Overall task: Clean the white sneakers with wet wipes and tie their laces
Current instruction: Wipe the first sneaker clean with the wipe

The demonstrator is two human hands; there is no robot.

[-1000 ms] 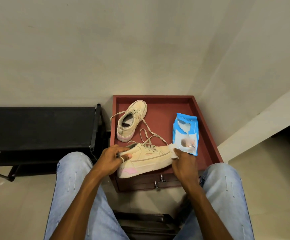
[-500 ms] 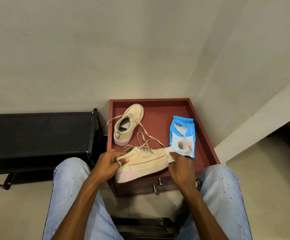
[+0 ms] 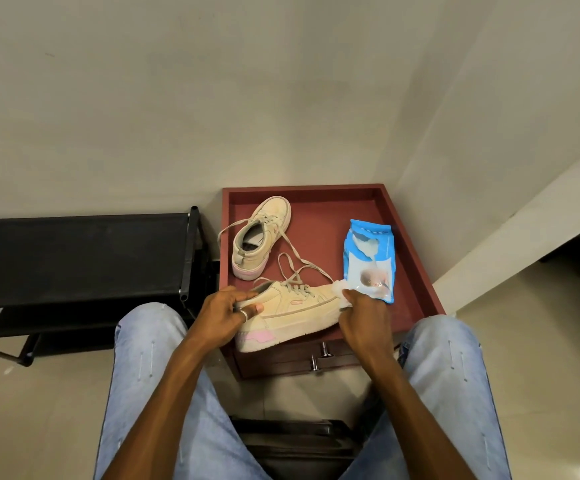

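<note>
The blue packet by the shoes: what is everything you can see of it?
The packet is blue and white, soft crinkly plastic by its look, with a small picture near its close end. It lies flat on the right side of the red cabinet top, long way pointing to the wall. A pale flap near its far end looks peeled up. The right hand covers its near corner; whether they touch, I cannot tell.

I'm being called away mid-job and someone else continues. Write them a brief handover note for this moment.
Left hand grips the near sneaker by its heel end at the cabinet front edge.
Right hand holds a wet wipe against its toe.
Second sneaker stands farther back; wipes pack lies on the right.
Done: wiping started.
Left: finish this sneaker, wipe the other, tie the loose laces.
</note>
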